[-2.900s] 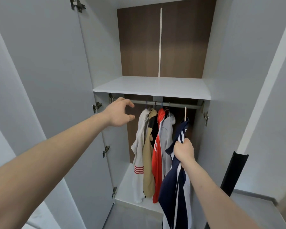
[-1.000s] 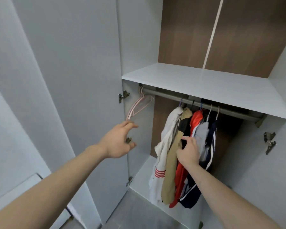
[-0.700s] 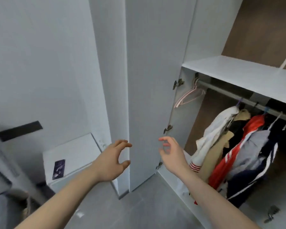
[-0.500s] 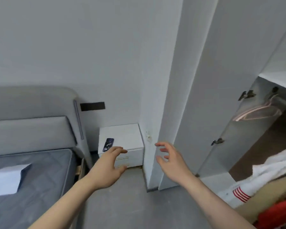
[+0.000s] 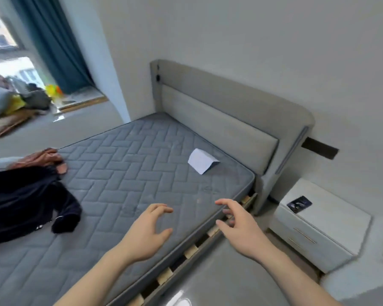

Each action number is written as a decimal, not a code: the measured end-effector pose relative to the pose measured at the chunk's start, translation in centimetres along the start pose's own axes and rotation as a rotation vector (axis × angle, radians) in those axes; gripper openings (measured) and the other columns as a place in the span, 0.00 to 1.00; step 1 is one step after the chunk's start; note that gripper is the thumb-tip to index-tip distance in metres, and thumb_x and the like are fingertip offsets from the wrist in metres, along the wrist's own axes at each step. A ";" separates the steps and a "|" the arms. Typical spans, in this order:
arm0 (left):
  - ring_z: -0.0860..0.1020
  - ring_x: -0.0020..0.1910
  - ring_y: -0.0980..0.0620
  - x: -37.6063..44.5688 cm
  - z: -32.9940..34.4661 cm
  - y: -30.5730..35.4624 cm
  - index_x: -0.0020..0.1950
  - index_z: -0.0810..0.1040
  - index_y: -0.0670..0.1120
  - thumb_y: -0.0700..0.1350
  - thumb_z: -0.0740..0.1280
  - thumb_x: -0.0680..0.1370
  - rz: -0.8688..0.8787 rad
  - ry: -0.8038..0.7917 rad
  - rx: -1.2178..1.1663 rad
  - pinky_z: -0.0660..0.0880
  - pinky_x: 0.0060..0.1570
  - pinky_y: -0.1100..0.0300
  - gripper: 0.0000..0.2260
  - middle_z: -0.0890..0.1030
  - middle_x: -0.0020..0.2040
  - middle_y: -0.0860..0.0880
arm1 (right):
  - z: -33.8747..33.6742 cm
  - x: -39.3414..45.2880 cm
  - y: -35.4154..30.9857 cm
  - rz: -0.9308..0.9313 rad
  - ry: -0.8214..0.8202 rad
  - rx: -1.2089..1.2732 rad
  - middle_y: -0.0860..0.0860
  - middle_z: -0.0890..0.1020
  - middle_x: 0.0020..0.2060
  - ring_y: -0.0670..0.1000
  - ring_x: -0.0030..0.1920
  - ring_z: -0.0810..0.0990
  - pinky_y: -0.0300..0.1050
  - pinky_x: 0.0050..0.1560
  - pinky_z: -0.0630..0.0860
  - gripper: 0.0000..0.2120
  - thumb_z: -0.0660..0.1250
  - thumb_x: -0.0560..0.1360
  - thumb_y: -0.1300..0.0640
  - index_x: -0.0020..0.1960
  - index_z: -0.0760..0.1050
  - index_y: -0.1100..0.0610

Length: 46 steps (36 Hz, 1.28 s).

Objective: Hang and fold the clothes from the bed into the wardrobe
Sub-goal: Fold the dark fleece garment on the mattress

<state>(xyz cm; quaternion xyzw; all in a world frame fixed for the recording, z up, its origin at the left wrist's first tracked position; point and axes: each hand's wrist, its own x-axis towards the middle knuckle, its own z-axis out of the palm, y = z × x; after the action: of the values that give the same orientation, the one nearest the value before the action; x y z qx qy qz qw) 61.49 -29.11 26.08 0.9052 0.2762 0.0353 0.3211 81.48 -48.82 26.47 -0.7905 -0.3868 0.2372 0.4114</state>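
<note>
Here, both hands float empty with fingers loosely spread: the left hand (image 5: 148,234) over the bed (image 5: 142,173) near its edge, the right hand (image 5: 237,226) just past that edge. A dark garment (image 5: 24,199) and a brown one (image 5: 40,159) lie at the far left. A nightstand (image 5: 332,219) flanks the headboard (image 5: 219,115); bare floor (image 5: 219,281) lies below.
</note>
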 end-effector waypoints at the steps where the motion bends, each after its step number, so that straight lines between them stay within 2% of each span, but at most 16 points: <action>1: 0.68 0.67 0.64 -1.5 -1.1 -1.7 0.69 0.71 0.58 0.51 0.71 0.78 -0.044 0.033 -0.002 0.60 0.65 0.71 0.20 0.66 0.69 0.63 | 1.7 0.7 -1.2 -0.027 -0.046 -0.005 0.35 0.74 0.61 0.38 0.64 0.73 0.36 0.61 0.71 0.19 0.68 0.77 0.57 0.62 0.71 0.38; 4: 0.74 0.63 0.60 -5.8 -4.1 -6.6 0.68 0.72 0.58 0.50 0.71 0.78 -0.170 0.132 -0.021 0.64 0.59 0.70 0.19 0.68 0.68 0.63 | 6.6 2.3 -5.0 -0.105 -0.179 -0.036 0.37 0.73 0.62 0.39 0.64 0.73 0.40 0.64 0.71 0.19 0.68 0.78 0.56 0.64 0.70 0.39; 11: 0.71 0.63 0.62 -14.0 -9.2 -17.5 0.63 0.71 0.62 0.48 0.72 0.77 -0.348 0.310 -0.125 0.65 0.61 0.67 0.19 0.69 0.65 0.62 | 17.8 4.5 -12.6 -0.237 -0.369 -0.078 0.35 0.72 0.63 0.38 0.64 0.72 0.40 0.65 0.71 0.20 0.68 0.78 0.54 0.65 0.69 0.37; 16: 0.70 0.65 0.62 -18.5 -12.8 -25.4 0.66 0.72 0.60 0.50 0.71 0.78 -0.455 0.360 -0.148 0.66 0.62 0.65 0.19 0.68 0.66 0.64 | 26.9 6.4 -16.9 -0.278 -0.461 -0.108 0.33 0.71 0.64 0.39 0.65 0.72 0.42 0.66 0.71 0.19 0.67 0.78 0.51 0.64 0.67 0.35; 21: 0.69 0.64 0.61 -21.7 -16.0 -32.9 0.67 0.72 0.58 0.50 0.71 0.79 -0.563 0.363 -0.164 0.65 0.62 0.64 0.18 0.67 0.66 0.60 | 35.4 8.6 -20.1 -0.292 -0.513 -0.143 0.36 0.71 0.65 0.43 0.65 0.73 0.43 0.65 0.72 0.19 0.67 0.77 0.51 0.64 0.67 0.36; 28: 0.71 0.65 0.57 -23.7 -19.0 -41.0 0.67 0.71 0.57 0.50 0.71 0.78 -0.684 0.350 -0.170 0.69 0.64 0.60 0.19 0.66 0.68 0.57 | 43.5 12.1 -23.6 -0.274 -0.616 -0.213 0.37 0.68 0.68 0.42 0.68 0.70 0.44 0.67 0.70 0.21 0.65 0.78 0.51 0.69 0.65 0.38; 33: 0.71 0.67 0.54 -23.3 -20.6 -45.5 0.69 0.71 0.55 0.49 0.70 0.78 -0.761 0.368 -0.179 0.68 0.64 0.60 0.20 0.66 0.70 0.57 | 48.5 16.6 -25.1 -0.296 -0.661 -0.297 0.39 0.67 0.70 0.43 0.70 0.68 0.42 0.69 0.67 0.25 0.66 0.79 0.52 0.73 0.65 0.43; 38: 0.72 0.65 0.54 -22.5 -21.6 -49.9 0.67 0.72 0.54 0.47 0.71 0.77 -0.831 0.400 -0.178 0.67 0.65 0.61 0.20 0.67 0.68 0.54 | 54.2 22.2 -24.5 -0.257 -0.725 -0.317 0.42 0.66 0.73 0.44 0.71 0.68 0.41 0.69 0.66 0.27 0.66 0.78 0.55 0.75 0.64 0.46; 42: 0.71 0.67 0.55 -21.4 -21.7 -54.7 0.68 0.72 0.55 0.50 0.70 0.77 -0.883 0.431 -0.168 0.66 0.64 0.63 0.20 0.65 0.70 0.57 | 59.7 27.4 -22.5 -0.252 -0.789 -0.408 0.45 0.62 0.76 0.45 0.72 0.67 0.36 0.63 0.64 0.29 0.65 0.78 0.55 0.77 0.61 0.46; 46: 0.71 0.67 0.56 -20.0 -21.2 -59.7 0.67 0.71 0.57 0.49 0.71 0.77 -0.910 0.434 -0.176 0.67 0.63 0.64 0.20 0.64 0.70 0.58 | 65.2 31.5 -19.5 -0.195 -0.822 -0.494 0.49 0.54 0.79 0.51 0.70 0.72 0.38 0.56 0.72 0.32 0.64 0.78 0.55 0.79 0.58 0.47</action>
<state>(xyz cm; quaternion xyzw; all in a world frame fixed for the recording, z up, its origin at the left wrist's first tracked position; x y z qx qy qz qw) 10.93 10.62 9.23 0.6348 0.6985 0.1022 0.3141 46.69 14.16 5.18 -0.6656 -0.6340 0.3912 0.0449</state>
